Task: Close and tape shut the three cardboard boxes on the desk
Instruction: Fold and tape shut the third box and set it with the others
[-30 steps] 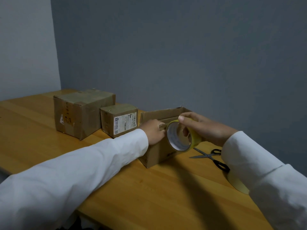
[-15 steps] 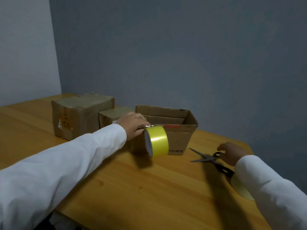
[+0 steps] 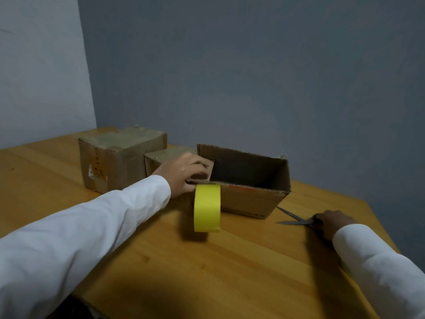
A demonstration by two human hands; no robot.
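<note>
Three cardboard boxes stand in a row at the back of the wooden desk (image 3: 230,272). The large box (image 3: 119,162) at the left and the small box (image 3: 165,157) beside it have their tops shut. The open box (image 3: 248,199) shows a dark inside. My left hand (image 3: 184,174) grips the open box's near-left corner, fingers curled over the rim. A yellow tape roll (image 3: 207,208) stands on edge just below that hand, in front of the box. My right hand (image 3: 331,223) holds the handles of the scissors (image 3: 292,218), whose blades lie spread on the desk.
The grey wall runs close behind the boxes. The desk's angled right edge passes just beyond my right hand. Bare desk wood lies in front of the tape roll.
My right hand left the tape roll, moved right and took hold of the scissors. My left hand carried the tape to the box's near-left corner, and the roll now sits lower.
</note>
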